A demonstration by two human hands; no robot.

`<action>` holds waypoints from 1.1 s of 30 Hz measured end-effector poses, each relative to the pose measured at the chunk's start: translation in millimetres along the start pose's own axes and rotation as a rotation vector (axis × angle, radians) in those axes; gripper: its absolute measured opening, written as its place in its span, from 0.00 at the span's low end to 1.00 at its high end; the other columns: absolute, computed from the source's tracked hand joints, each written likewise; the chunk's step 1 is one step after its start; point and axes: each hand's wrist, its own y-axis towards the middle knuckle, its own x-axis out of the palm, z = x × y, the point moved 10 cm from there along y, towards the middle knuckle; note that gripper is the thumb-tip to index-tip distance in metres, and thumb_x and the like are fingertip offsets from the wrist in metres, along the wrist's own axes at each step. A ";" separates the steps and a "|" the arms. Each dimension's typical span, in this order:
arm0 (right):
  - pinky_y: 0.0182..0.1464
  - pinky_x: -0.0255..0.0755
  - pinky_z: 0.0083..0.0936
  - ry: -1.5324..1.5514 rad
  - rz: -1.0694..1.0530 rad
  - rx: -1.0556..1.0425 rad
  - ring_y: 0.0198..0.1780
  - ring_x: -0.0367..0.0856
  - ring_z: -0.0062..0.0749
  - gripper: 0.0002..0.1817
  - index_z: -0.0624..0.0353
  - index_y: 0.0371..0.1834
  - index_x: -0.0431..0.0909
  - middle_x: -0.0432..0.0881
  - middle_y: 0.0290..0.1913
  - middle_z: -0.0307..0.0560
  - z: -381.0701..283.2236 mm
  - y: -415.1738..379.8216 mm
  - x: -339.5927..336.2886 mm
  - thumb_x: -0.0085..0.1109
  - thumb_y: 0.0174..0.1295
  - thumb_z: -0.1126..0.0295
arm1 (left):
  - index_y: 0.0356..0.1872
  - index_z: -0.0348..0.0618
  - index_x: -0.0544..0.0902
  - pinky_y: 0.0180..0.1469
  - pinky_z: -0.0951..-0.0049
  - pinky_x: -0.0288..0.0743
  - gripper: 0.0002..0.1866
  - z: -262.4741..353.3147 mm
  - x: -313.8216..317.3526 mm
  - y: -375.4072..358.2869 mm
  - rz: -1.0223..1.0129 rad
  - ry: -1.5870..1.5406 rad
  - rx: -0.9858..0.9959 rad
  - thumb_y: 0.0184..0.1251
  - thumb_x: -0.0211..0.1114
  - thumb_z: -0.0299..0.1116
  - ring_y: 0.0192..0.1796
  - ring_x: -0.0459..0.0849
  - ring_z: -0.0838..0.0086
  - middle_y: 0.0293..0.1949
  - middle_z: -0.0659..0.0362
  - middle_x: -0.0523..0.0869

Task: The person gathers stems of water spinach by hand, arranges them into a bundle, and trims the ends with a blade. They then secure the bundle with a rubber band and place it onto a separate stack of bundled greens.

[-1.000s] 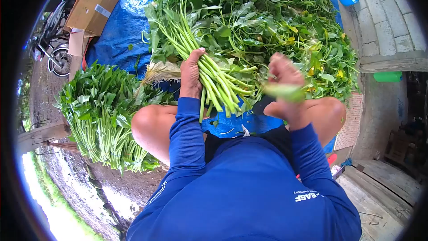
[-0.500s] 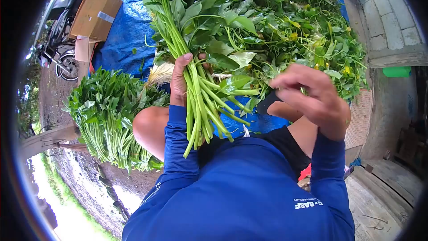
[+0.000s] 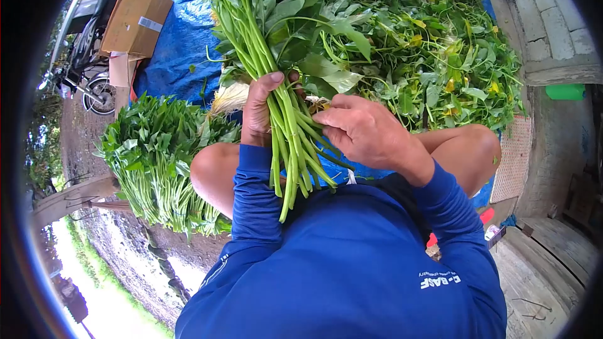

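Between 2 bent knees point(image 3: 212, 172), a bunch of green stems point(image 3: 292, 150) slants over the lap.
The left hand point(image 3: 256, 103) closes around it, leaves point(image 3: 290, 11) pointing away; the right hand point(image 3: 377, 135) curls at its side, though I cannot tell whether it pinches any.

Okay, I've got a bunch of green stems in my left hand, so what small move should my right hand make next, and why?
Probably gather the splayed stem ends inward with your right hand: its fingertips are right at the bunch's side, your left hand grips higher up, and the ends fan out unevenly below.
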 end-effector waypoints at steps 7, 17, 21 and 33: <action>0.41 0.79 0.45 -0.321 0.174 -0.040 0.39 0.85 0.52 0.05 0.57 0.43 0.90 0.82 0.35 0.51 -16.7 -32.7 -8.9 0.72 0.65 0.74 | 0.63 0.38 0.82 0.48 0.59 0.92 0.25 5.0 -7.0 4.2 0.007 0.047 0.058 0.69 0.75 0.38 0.40 0.92 0.62 0.45 0.51 0.91; 0.43 0.77 0.48 -0.317 0.023 0.093 0.40 0.83 0.56 0.06 0.61 0.43 0.85 0.82 0.36 0.53 40.9 -108.7 -11.4 0.68 0.67 0.72 | 0.56 0.42 0.86 0.44 0.62 0.92 0.21 18.4 -20.4 4.6 0.049 -0.132 0.065 0.69 0.77 0.43 0.39 0.92 0.64 0.43 0.54 0.92; 0.53 0.82 0.47 -0.130 0.334 0.193 0.46 0.87 0.57 0.11 0.63 0.49 0.89 0.89 0.43 0.55 79.4 -63.7 -61.3 0.69 0.66 0.72 | 0.57 0.39 0.85 0.46 0.62 0.92 0.23 9.4 0.7 -5.3 -0.016 -0.285 -0.040 0.70 0.78 0.42 0.39 0.91 0.64 0.44 0.55 0.91; 0.52 0.84 0.36 0.421 0.185 0.263 0.44 0.92 0.38 0.23 0.62 0.65 0.85 0.93 0.45 0.53 97.9 -1.4 11.6 0.69 0.71 0.63 | 0.58 0.42 0.83 0.47 0.53 0.95 0.22 -20.1 10.3 1.6 -0.020 -0.200 -0.146 0.68 0.77 0.40 0.39 0.94 0.59 0.44 0.52 0.91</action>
